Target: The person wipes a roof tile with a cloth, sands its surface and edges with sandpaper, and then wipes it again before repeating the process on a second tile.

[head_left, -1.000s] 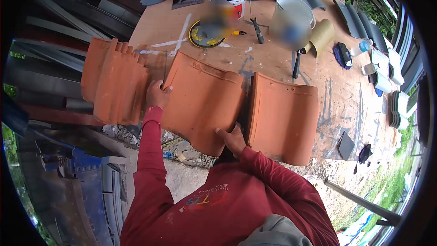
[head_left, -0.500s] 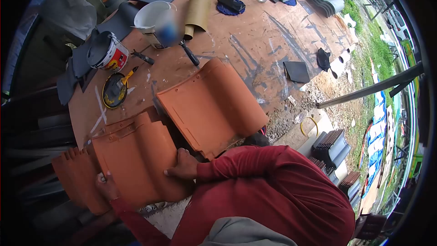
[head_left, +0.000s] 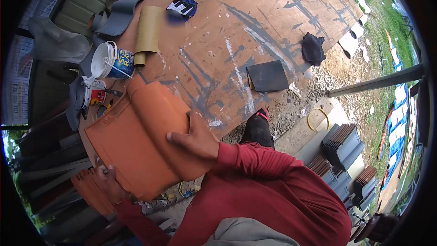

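An orange curved roof tile (head_left: 132,141) is held between my two hands, tilted over the near left edge of the wooden table. My right hand (head_left: 195,139) grips its right side, thumb on the rounded ridge. At the lower left edge, my left hand (head_left: 108,182) holds the tile with its fingers wrapped round the rim. Below and left of it, more orange tiles (head_left: 91,191) stand in a stack with ridged edges showing. Another orange tile edge shows behind the top of the held one, mostly hidden.
The wooden table (head_left: 209,54) bears a white bucket (head_left: 104,61), a smaller paint bucket (head_left: 91,93), a cardboard roll (head_left: 149,29), bottles, a dark sheet (head_left: 268,76) and a black cloth (head_left: 313,49). Grey tile stacks (head_left: 341,146) and a metal post (head_left: 378,82) are at the right.
The tile in my hands has risen and come closer to the view. The separate orange tile at the table's near edge no longer shows at its place. The view has shifted, bringing a foot into sight.
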`<state>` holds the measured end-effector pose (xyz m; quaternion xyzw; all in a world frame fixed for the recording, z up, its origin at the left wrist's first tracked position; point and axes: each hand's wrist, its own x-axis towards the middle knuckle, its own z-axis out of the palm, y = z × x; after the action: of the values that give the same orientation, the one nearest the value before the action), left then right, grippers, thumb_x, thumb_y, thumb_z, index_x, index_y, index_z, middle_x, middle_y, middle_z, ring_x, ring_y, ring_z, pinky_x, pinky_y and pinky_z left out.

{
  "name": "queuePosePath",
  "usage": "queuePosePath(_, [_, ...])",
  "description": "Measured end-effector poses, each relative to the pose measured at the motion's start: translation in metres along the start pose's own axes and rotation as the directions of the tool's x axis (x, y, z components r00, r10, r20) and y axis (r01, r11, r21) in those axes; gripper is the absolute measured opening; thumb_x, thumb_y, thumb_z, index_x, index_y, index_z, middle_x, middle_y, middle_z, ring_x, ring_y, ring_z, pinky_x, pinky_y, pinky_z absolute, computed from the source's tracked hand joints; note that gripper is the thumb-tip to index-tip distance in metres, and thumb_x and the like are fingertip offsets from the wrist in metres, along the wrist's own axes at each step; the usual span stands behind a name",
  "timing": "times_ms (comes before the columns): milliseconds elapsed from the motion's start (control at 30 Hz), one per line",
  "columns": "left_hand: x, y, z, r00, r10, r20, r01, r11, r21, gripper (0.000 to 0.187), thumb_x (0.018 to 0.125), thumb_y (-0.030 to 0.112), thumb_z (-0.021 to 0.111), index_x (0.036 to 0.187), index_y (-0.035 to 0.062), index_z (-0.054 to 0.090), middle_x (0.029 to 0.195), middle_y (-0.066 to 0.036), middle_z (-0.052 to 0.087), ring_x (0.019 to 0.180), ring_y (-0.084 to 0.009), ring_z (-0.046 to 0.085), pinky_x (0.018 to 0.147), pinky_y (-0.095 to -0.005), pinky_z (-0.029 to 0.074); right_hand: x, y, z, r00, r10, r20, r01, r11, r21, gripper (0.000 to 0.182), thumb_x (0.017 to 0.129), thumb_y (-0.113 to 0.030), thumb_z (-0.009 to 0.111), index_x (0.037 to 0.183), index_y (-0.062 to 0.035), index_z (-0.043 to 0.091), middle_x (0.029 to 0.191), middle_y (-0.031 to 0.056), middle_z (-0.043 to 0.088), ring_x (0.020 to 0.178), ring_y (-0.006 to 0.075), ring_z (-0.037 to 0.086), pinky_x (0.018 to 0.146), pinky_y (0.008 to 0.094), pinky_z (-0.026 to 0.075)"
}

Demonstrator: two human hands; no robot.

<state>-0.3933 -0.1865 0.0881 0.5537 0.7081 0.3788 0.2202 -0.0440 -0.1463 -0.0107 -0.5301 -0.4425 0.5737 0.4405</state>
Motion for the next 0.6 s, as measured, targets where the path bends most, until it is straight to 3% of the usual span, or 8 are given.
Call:
queuePosePath(67, [0.002, 0.050, 0.077, 1.000, 0.020, 0.017, -0.022, 0.984, 0.174, 0.028, 0.105, 0.027, 0.064, 0.100, 0.0008, 0.056, 0.091, -0.001, 0.059, 0.082, -0.0114, 0.053, 0.076, -0.0288, 0.045, 0.022, 0.000, -0.079, 0.996, 0.042, -0.083, -0.047, 0.997, -0.061, 0.089, 0.080, -0.058, 0.078, 0.128, 0.0111, 0.049, 0.122, 0.0282, 0.057, 0.113, 0.0425, 0.061, 0.099, 0.0481, 0.049])
queuePosePath(133, [0.012, 0.054, 0.151, 0.999, 0.019, 0.046, -0.012, 0.989, -0.148, 0.024, 0.103, 0.021, 0.067, 0.098, 0.0012, 0.055, 0.090, -0.001, 0.058, 0.084, -0.0111, 0.052, 0.078, -0.0290, 0.046, 0.043, 0.004, -0.152, 0.989, 0.020, -0.146, -0.037, 0.993, -0.113, 0.095, 0.079, -0.065, 0.078, 0.128, 0.0111, 0.052, 0.120, 0.0280, 0.059, 0.113, 0.0409, 0.062, 0.099, 0.0471, 0.049])
queuePosePath(200, [0.005, 0.101, 0.225, 0.998, 0.065, -0.012, -0.066, 0.965, -0.255, 0.022, 0.102, 0.016, 0.069, 0.097, 0.0014, 0.054, 0.092, -0.003, 0.058, 0.086, -0.0110, 0.051, 0.080, -0.0292, 0.046, 0.062, 0.003, -0.219, 0.975, -0.022, -0.222, 0.001, 0.996, -0.094, 0.098, 0.078, -0.072, 0.077, 0.126, 0.0116, 0.055, 0.120, 0.0264, 0.060, 0.110, 0.0371, 0.063, 0.097, 0.0466, 0.049])
queuePosePath(267, [0.001, 0.129, 0.276, 0.996, 0.085, -0.024, -0.088, 0.962, -0.260, 0.023, 0.100, 0.015, 0.071, 0.108, 0.0009, 0.054, 0.104, -0.002, 0.057, 0.093, -0.0085, 0.051, 0.082, -0.0268, 0.043, 0.091, 0.011, -0.281, 0.961, -0.131, -0.245, 0.093, 0.983, -0.161, 0.095, 0.083, -0.074, 0.072, 0.126, 0.0089, 0.057, 0.112, 0.0206, 0.061, 0.105, 0.0300, 0.063, 0.094, 0.0416, 0.049])
queuePosePath(400, [-0.005, 0.185, 0.346, 0.996, 0.073, 0.043, -0.046, 0.892, -0.450, 0.025, 0.099, 0.010, 0.071, 0.113, 0.0004, 0.053, 0.105, -0.004, 0.059, 0.095, -0.0103, 0.054, 0.086, -0.0285, 0.045, 0.153, 0.004, -0.367, 0.828, -0.376, -0.417, 0.403, 0.915, -0.025, 0.054, 0.106, -0.054, 0.053, 0.098, -0.0012, 0.060, 0.086, 0.0050, 0.054, 0.087, 0.0153, 0.050, 0.079, 0.0337, 0.043])
queuePosePath(467, [0.000, 0.200, 0.368, 0.987, 0.116, 0.107, -0.047, 0.862, -0.505, 0.030, 0.099, 0.007, 0.071, 0.120, -0.0007, 0.051, 0.111, -0.006, 0.060, 0.100, -0.0130, 0.057, 0.092, -0.0310, 0.047, 0.188, -0.002, -0.392, 0.792, -0.384, -0.475, 0.452, 0.892, 0.033, 0.051, 0.107, -0.051, 0.051, 0.093, -0.0023, 0.058, 0.084, 0.0039, 0.053, 0.083, 0.0145, 0.048, 0.076, 0.0338, 0.042])
queuePosePath(500, [0.003, 0.194, 0.380, 0.974, 0.171, 0.151, -0.084, 0.884, -0.459, 0.043, 0.101, 0.009, 0.069, 0.135, -0.0051, 0.047, 0.125, -0.013, 0.060, 0.109, -0.0200, 0.061, 0.096, -0.0349, 0.050, 0.197, -0.004, -0.400, 0.753, -0.393, -0.529, 0.503, 0.861, 0.077, 0.050, 0.109, -0.048, 0.048, 0.087, -0.0033, 0.056, 0.082, 0.0028, 0.053, 0.080, 0.0137, 0.046, 0.073, 0.0340, 0.040])
queuePosePath(600, [-0.006, 0.193, 0.418, 0.963, 0.213, 0.164, -0.134, 0.909, -0.395, 0.041, 0.100, 0.009, 0.070, 0.135, -0.0065, 0.053, 0.128, -0.013, 0.062, 0.118, -0.0194, 0.061, 0.103, -0.0356, 0.048, 0.222, 0.002, -0.420, 0.743, -0.364, -0.561, 0.482, 0.873, 0.073, 0.059, 0.113, -0.049, 0.039, 0.092, -0.0002, 0.065, 0.082, 0.0033, 0.060, 0.078, 0.0151, 0.053, 0.075, 0.0326, 0.044])
